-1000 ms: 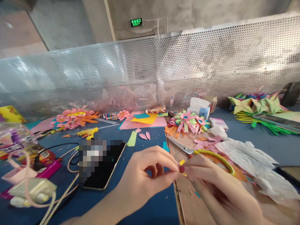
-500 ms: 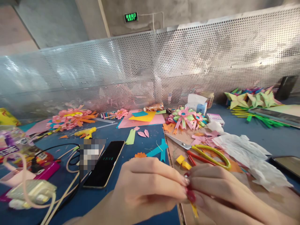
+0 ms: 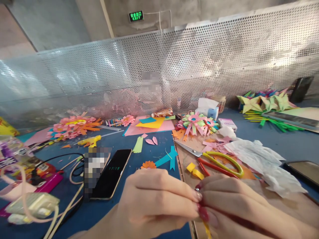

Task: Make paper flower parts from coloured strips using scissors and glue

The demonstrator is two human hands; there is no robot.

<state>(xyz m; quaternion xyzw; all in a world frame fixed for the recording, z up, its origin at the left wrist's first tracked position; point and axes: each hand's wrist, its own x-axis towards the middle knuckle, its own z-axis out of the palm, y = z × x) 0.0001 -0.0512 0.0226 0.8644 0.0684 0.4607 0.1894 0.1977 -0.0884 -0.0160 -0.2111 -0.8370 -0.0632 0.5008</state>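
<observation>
Head view: at the near edge the left hand (image 3: 159, 202) and right hand (image 3: 239, 205) meet fingertip to fingertip, fingers pinched together on a yellow paper strip (image 3: 207, 230) that hangs below them over the cardboard sheet (image 3: 286, 212). Just beyond lie yellow paper bits (image 3: 194, 170) and yellow-handled scissors (image 3: 219, 159). To the left a phone (image 3: 112, 174) rests on the blue worktop (image 3: 159, 146). Farther off sit a pink-green paper flower (image 3: 196, 122) and the perforated metal screen (image 3: 199, 66).

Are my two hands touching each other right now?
Touching. The head view shows the left hand and right hand meeting at their fingertips, pinching a narrow yellow paper strip.
</observation>
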